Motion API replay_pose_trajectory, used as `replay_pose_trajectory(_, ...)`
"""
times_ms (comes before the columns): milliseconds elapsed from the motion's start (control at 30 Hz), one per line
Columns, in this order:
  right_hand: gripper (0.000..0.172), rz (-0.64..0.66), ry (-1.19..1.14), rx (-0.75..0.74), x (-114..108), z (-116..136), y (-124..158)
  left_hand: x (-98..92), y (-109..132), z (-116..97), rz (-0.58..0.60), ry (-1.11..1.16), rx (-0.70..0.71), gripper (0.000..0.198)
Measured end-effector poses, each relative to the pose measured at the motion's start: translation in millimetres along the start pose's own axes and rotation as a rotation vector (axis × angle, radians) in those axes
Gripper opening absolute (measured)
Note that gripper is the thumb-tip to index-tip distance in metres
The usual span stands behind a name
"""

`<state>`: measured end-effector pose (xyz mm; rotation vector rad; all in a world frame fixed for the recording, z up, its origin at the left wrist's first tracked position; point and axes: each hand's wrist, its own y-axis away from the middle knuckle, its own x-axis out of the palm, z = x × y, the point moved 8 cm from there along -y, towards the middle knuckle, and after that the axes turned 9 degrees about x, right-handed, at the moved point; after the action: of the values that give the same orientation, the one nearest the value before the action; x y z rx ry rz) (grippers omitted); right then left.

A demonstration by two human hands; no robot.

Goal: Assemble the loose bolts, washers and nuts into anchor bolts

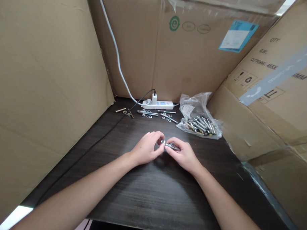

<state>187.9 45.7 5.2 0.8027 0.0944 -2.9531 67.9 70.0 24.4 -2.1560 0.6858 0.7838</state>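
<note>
"Keeping the metal bolt in line seems the main thing, wouldn't you say?"

"I would. Let the right hand steady the shank while the left hand works the end; small, even twists should spare the threads."

"And the grip on each side?"

"Pinched nearly closed, both. The left has thumb and forefinger on one end of the bolt; the right wraps thumb and fingers along the shank, the two sets of fingertips almost meeting. Whether a nut or only a head sits under the left fingers, I can't fairly tell; it's small and partly covered."

"Where's it being held?"

"Over the desk, near the middle, with loose bolts and washers beyond it and the plastic bag farther right. I'd stay low, so any dropped part lands close."
</note>
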Motion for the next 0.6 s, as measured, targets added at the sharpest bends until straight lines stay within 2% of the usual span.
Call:
replay_pose_trajectory(133, 0.02, -0.001, -0.009, 0.043, 2, -7, 0, 5.2, 1, 6, -0.006, 0.165, -0.077, 0.008)
replay_pose_trajectory(300, 0.02, 0.019, -0.005, 0.05, 6, -11, 0, 10.9, 2, 11, -0.075, 0.463, -0.209, 0.008)
replay_pose_trajectory(467, 0.012, 0.077, -0.05, 0.046, 8, -7, 1, 21.7, 5, 1, 0.064, 0.526, -0.156, 0.002)
replay_pose_trajectory(600, 0.014, 0.088, -0.192, 0.076, 8, -9, -1, 20.1, 7, 0, 0.096, 0.395, -0.105, 0.009)
